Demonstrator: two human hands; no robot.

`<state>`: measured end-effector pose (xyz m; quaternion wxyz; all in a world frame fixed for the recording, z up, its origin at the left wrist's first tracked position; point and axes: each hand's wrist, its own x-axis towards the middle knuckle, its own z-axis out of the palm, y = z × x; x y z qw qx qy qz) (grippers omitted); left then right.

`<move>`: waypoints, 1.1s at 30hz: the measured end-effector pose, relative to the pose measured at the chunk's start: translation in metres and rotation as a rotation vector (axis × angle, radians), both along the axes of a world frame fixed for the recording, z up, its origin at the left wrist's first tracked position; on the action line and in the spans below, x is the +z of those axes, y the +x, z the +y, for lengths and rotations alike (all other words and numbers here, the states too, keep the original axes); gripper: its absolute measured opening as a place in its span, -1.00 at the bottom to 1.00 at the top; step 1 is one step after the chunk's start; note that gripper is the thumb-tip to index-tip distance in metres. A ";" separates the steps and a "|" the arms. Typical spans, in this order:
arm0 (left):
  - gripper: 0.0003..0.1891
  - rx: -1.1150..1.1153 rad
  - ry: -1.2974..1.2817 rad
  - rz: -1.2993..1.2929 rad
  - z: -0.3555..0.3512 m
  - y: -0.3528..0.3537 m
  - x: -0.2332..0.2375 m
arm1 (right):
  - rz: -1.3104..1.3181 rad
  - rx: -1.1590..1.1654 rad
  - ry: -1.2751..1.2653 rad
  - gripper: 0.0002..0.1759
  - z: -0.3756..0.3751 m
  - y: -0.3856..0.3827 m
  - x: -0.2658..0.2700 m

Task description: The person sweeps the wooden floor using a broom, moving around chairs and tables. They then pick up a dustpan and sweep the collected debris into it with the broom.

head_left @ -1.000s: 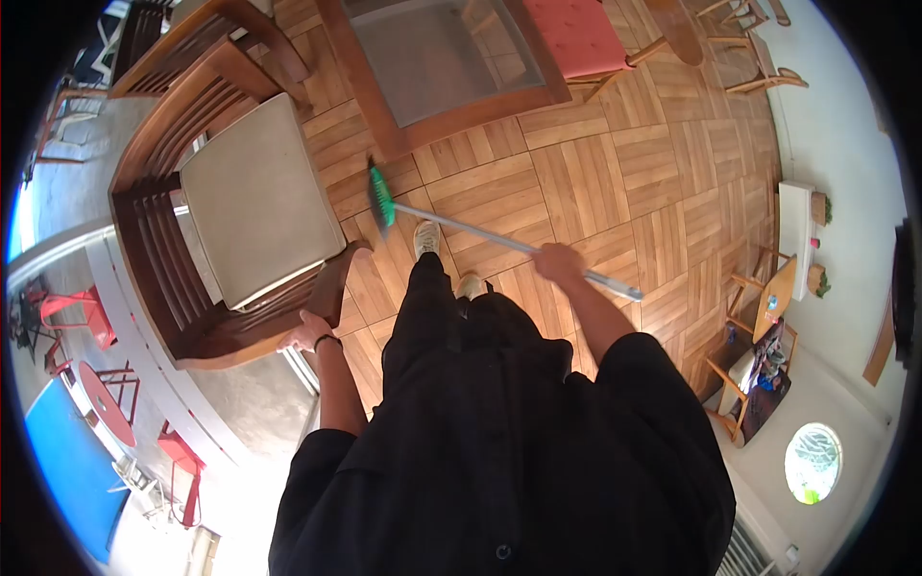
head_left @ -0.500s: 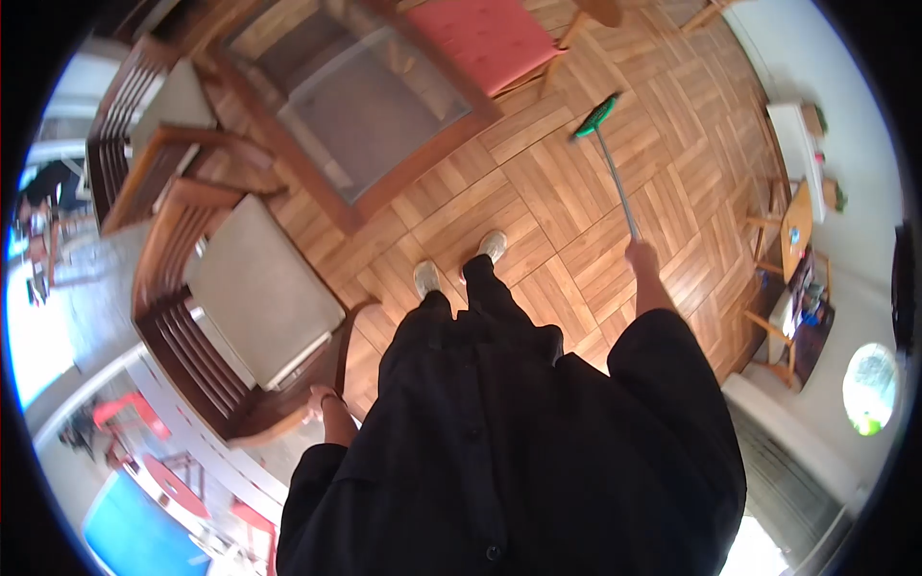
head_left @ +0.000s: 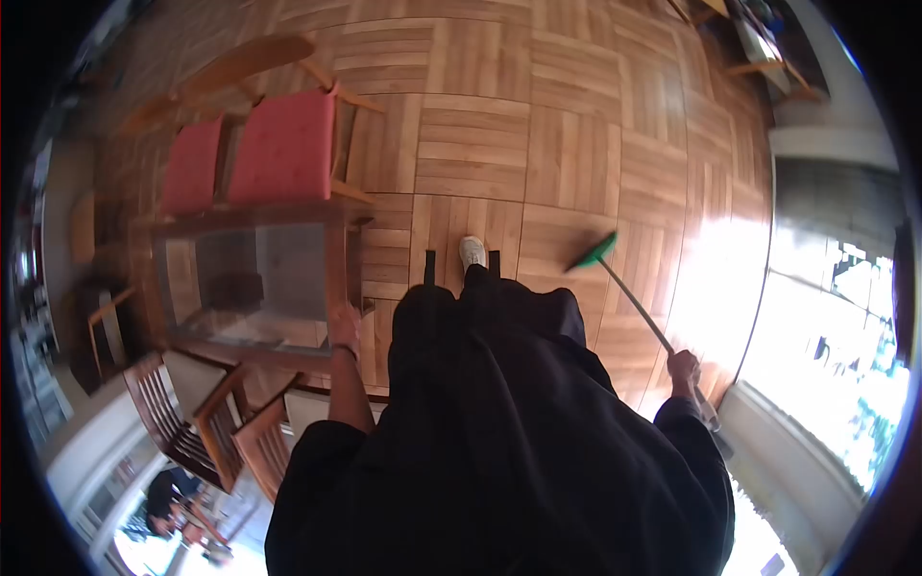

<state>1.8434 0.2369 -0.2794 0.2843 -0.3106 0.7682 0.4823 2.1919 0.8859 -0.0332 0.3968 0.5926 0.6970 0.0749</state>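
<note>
the brown wooden table with a framed glass top (head_left: 338, 274) stands to the left of the person in loose black clothing (head_left: 519, 442). the two hands are well apart. the right hand (head_left: 684, 368), well to the right of the table, is closed around the thin grey pole of a broom with a green head (head_left: 597, 252). the broom slants away, its head on the table's side of that hand; whether the bristles press on the wood-patterned floor (head_left: 471, 125) i cannot tell. the left hand (head_left: 344, 328) is at the table's right edge, blurred, and i cannot tell whether its fingers grip the frame or only rest there. along the table's far side stand two wooden chairs with pinkish-red cushions (head_left: 281, 149). by its near side are dark slatted wooden armchairs (head_left: 182, 422). one pale shoe (head_left: 473, 252) shows to the right of the table, and well beyond that, on the same side, is a bright window (head_left: 836, 317).
</note>
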 end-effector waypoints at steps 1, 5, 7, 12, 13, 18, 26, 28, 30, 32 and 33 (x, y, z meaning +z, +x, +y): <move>-0.62 0.059 0.117 0.109 0.036 -0.050 0.047 | 0.004 -0.030 0.027 -0.57 -0.003 0.007 0.006; -0.48 -0.080 0.205 0.258 0.138 -0.152 0.163 | -0.190 -0.181 0.022 -0.76 -0.006 0.040 -0.025; -0.45 -0.168 0.216 0.270 0.156 -0.166 0.168 | -0.139 -0.195 0.011 -0.76 -0.023 0.026 -0.027; -0.45 -0.303 0.212 0.098 0.142 -0.183 0.115 | 0.028 -0.155 -0.156 -0.71 -0.062 -0.083 -0.067; -0.46 -0.297 0.253 0.091 0.125 -0.182 0.083 | 0.083 -0.100 -0.189 -0.71 -0.074 -0.123 -0.074; -0.51 -0.293 0.096 0.015 0.059 -0.206 0.051 | 0.340 0.011 -0.342 -0.62 -0.132 -0.388 -0.078; -0.57 -0.081 0.075 0.159 0.007 -0.325 0.106 | 0.544 0.091 -0.545 -0.57 -0.170 -0.740 -0.126; -0.58 -0.032 0.105 0.176 0.016 -0.354 0.130 | 0.610 0.126 -0.482 -0.50 -0.172 -0.756 -0.105; -0.58 -0.015 0.123 0.155 0.034 -0.381 0.149 | 0.631 0.117 -0.448 -0.41 -0.168 -0.755 -0.093; -0.58 -0.015 0.123 0.100 0.052 -0.403 0.155 | 0.607 0.078 -0.451 -0.31 -0.155 -0.724 -0.083; -0.58 -0.037 0.180 0.113 0.060 -0.411 0.148 | 0.562 0.065 -0.436 -0.26 -0.148 -0.701 -0.084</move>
